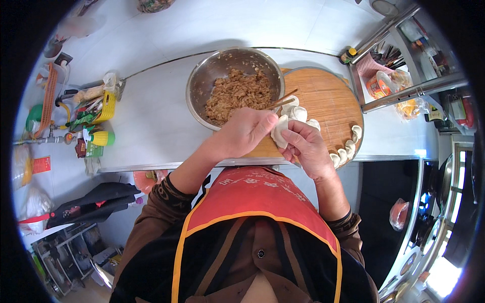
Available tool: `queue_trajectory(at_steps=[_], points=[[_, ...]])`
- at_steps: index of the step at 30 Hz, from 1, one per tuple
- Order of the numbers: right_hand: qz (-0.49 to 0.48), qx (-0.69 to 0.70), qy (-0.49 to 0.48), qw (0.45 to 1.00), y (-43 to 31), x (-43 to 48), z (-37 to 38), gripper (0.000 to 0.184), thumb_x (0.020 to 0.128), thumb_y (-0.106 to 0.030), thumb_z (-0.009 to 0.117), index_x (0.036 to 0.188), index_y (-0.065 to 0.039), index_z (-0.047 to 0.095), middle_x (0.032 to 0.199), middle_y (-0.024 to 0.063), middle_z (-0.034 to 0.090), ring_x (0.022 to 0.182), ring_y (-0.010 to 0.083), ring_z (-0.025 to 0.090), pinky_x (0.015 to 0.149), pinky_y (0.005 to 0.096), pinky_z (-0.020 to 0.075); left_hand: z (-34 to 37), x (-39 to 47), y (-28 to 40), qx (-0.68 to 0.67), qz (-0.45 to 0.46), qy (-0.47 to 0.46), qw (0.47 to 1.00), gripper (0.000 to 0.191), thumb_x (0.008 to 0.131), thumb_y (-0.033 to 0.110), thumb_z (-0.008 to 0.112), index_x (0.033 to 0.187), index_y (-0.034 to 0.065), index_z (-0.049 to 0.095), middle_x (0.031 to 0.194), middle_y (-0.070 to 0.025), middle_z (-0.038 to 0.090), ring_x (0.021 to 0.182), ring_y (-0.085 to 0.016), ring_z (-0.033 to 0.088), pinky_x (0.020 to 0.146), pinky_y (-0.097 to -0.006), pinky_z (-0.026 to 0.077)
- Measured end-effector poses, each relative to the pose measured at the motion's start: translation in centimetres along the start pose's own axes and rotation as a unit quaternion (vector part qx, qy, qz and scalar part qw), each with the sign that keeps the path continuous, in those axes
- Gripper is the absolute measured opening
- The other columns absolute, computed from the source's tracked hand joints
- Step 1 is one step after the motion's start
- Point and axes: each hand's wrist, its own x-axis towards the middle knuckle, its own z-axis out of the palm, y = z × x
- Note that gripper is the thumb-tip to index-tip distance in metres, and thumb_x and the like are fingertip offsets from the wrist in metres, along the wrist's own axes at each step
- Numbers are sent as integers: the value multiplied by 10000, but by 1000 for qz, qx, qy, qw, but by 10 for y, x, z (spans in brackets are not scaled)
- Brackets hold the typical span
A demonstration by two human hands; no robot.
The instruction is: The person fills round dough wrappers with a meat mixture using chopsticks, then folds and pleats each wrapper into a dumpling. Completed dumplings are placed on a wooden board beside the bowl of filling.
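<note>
A folded white dumpling (279,133) is held between my two hands above the counter's front edge. My right hand (306,146) grips its right side between thumb and fingers. The thumb of my left hand (244,130) presses its upper left edge, and the left fingers are mostly hidden. Just beyond them a pair of chopsticks (283,100) crosses the rim of a steel bowl (197,94); whether my left hand touches them I cannot tell. Minced filling (240,94) lies in the bowl. Several round dough wrappers (298,113) overlap behind my right hand, on a round slatted tray (326,94).
Several folded dumplings (350,146) curve along the tray's right rim. Part of a wooden board (261,150) shows under my hands. A metal rack (413,92) borders the white counter (151,113) on the right. Leftward are a spray bottle (100,138) and a yellow basket (108,108).
</note>
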Motion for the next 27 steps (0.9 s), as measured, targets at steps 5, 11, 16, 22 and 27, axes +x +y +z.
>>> queue_trajectory(at_steps=[5, 11, 16, 22, 27], points=[[0, 10, -12, 1000, -3, -2, -3, 197, 951, -215, 590, 1005, -26, 598, 738, 62, 632, 547, 64, 539, 474, 191, 406, 7, 3, 6, 8, 5, -34, 999, 435, 1025, 284, 405, 726, -6, 530, 603, -122, 494, 567, -216, 462, 556, -351, 394], [-48, 40, -19, 998, -8, -3, -7, 193, 957, -190, 589, 1044, -21, 553, 789, 87, 647, 579, 94, 579, 502, 203, 454, 9, 9, 11, -30, 25, 6, 999, 346, 1013, 230, 443, 810, -13, 583, 706, -169, 641, 608, -298, 610, 591, -336, 468], [-70, 82, -8, 994, -10, -7, -7, 208, 963, -191, 581, 1078, -26, 528, 812, 95, 655, 607, 115, 608, 516, 208, 470, 15, 8, 16, -90, 16, -31, 995, 343, 1016, 214, 419, 826, -15, 588, 703, -148, 652, 632, -267, 637, 608, -331, 482], [-92, 17, -4, 996, -11, -8, -15, 191, 964, -196, 583, 1040, -24, 548, 810, 75, 648, 620, 117, 621, 542, 221, 501, 12, 15, 19, -14, 59, -66, 996, 401, 1031, 270, 381, 763, 10, 525, 620, -75, 519, 574, -168, 492, 562, -327, 400], [-137, 1, 35, 990, -7, -6, -17, 178, 951, -126, 573, 1092, -20, 554, 827, 82, 655, 630, 120, 621, 538, 230, 498, 14, 16, 18, -41, -9, -16, 999, 405, 1028, 277, 399, 794, -1, 578, 659, -99, 574, 596, -218, 562, 588, -334, 440]])
